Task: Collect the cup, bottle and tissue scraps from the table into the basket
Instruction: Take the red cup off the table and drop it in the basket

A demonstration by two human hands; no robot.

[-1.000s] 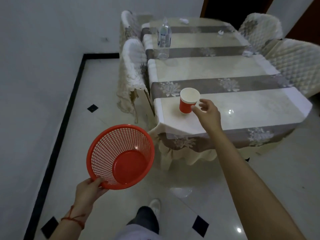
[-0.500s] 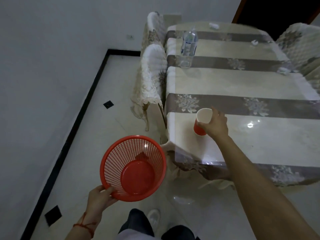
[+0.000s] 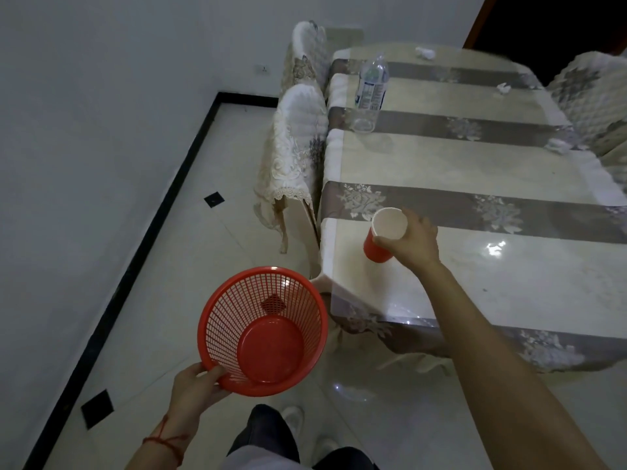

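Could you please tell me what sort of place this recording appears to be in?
Probably a home dining room: a long table under a patterned cloth and clear cover, chairs with quilted lace-trimmed covers pushed up to it, and a glossy tiled floor.

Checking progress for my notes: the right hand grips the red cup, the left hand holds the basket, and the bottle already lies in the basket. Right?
Not quite. The head view shows the basket empty; the bottle still stands on the table. The right hand does grip the cup, and the left hand holds the basket.
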